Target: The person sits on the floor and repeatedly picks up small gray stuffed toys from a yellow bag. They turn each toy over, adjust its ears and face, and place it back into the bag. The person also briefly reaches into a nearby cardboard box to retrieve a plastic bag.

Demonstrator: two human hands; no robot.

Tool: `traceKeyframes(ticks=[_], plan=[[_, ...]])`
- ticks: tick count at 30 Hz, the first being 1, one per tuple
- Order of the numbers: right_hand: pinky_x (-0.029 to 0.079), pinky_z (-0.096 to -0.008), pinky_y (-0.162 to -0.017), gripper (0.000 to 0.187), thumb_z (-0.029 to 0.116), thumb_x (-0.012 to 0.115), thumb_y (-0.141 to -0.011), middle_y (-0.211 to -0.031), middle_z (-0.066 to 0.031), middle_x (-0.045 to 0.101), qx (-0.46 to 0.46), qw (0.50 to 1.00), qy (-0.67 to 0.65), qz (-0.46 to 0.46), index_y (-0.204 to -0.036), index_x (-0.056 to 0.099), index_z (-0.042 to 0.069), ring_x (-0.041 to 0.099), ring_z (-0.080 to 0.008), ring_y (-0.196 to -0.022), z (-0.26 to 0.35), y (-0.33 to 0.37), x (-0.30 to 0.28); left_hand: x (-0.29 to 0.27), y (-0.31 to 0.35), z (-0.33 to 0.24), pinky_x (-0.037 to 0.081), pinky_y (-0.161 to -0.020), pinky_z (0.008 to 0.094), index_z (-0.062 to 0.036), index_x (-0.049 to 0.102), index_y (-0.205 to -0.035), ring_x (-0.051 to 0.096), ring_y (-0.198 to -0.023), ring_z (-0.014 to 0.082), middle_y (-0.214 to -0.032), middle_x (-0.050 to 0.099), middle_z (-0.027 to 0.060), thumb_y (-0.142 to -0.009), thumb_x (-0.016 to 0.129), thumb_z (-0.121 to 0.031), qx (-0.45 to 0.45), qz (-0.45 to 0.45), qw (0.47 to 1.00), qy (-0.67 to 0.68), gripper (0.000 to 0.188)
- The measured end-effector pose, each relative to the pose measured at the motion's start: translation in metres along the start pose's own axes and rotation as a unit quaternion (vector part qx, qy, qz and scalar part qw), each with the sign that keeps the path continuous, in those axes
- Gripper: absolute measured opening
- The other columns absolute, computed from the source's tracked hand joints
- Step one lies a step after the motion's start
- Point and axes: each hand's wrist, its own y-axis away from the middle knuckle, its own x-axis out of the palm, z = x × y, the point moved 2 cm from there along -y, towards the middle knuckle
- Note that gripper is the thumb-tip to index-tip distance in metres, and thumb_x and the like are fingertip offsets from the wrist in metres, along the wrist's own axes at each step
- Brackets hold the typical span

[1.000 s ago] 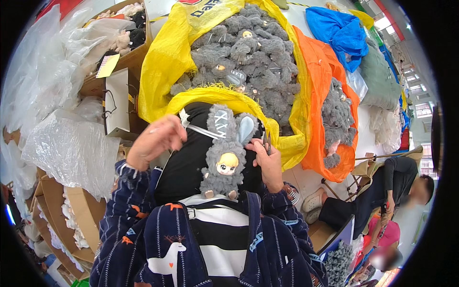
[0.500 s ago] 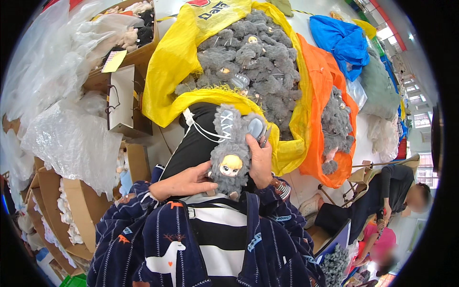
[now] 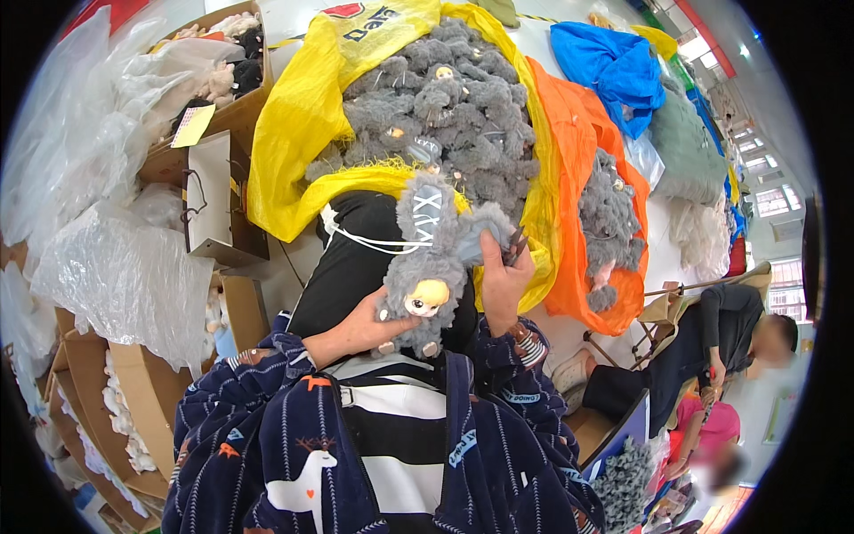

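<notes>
A grey plush toy [image 3: 430, 252] with a pale doll face and long ears is held over my lap, face toward me. My left hand [image 3: 372, 326] cups it from below, next to the face and feet. My right hand [image 3: 503, 278] grips its right side near one ear, and a small dark tool [image 3: 517, 244] sticks up between those fingers. White cords [image 3: 360, 238] run from the toy leftward across my black trousers.
A yellow sack [image 3: 302, 107] full of grey plush toys [image 3: 445, 98] lies ahead, with an orange sack [image 3: 578, 151] of more toys and a blue bag [image 3: 605, 53] to the right. Cardboard boxes [image 3: 107, 392], clear plastic bags [image 3: 124, 276] and a white paper bag [image 3: 209, 191] stand on the left. Other people [image 3: 721, 329] sit at the right.
My left hand, raised high to the left a second ago, has come down and now cups the toy from below. The toy has turned slightly; my right hand stays on it.
</notes>
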Motion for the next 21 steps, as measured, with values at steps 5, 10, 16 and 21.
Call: traceKeyframes(ticks=[5, 10, 16, 21], plan=[[0.036, -0.0156, -0.056, 0.021, 0.003, 0.054, -0.083, -0.082, 0.0018, 0.053, 0.024, 0.99, -0.129, -0.049, -0.104, 0.054, 0.0, 0.045, -0.0014, -0.064, 0.016, 0.006, -0.006, -0.003, -0.01, -0.013, 0.041, -0.088, 0.0269, -0.0018, 0.047, -0.119, 0.052, -0.098, 0.0113, -0.108, 0.057, 0.0045, -0.078, 0.068, -0.012, 0.017, -0.002, 1.0, -0.017, 0.047], [0.04, -0.0172, -0.061, 0.045, 0.008, 0.067, -0.072, -0.095, -0.0027, 0.057, 0.067, 0.989, 0.02, 0.129, -0.113, 0.051, -0.001, 0.048, -0.0043, -0.068, 0.012, 0.02, -0.003, -0.009, -0.019, -0.027, 0.041, -0.088, 0.027, -0.0019, 0.045, -0.12, 0.051, -0.1, 0.0116, -0.109, 0.056, 0.0049, -0.078, 0.068, -0.02, -0.025, 0.023, 0.999, 0.015, 0.052], [0.042, -0.0263, -0.083, 0.064, 0.017, 0.076, -0.065, -0.104, -0.0055, 0.056, 0.062, 0.95, 0.008, 0.306, -0.118, 0.045, -0.002, 0.053, -0.0126, -0.094, 0.022, 0.025, 0.023, -0.022, -0.022, -0.023, 0.041, -0.088, 0.0277, -0.0035, 0.046, -0.121, 0.05, -0.1, 0.0128, -0.111, 0.055, 0.0037, -0.078, 0.067, -0.016, 0.012, 0.086, 0.996, -0.009, 0.05], [0.041, -0.0263, -0.086, 0.065, 0.015, 0.077, -0.064, -0.107, -0.0061, 0.055, 0.159, 0.915, -0.099, 0.356, -0.117, 0.044, -0.002, 0.052, -0.0128, -0.097, 0.014, 0.022, 0.028, -0.028, -0.02, -0.02, 0.039, -0.09, 0.028, -0.0038, 0.045, -0.122, 0.049, -0.103, 0.013, -0.115, 0.052, 0.0045, -0.077, 0.068, -0.014, -0.07, 0.15, 0.985, 0.051, 0.051]])
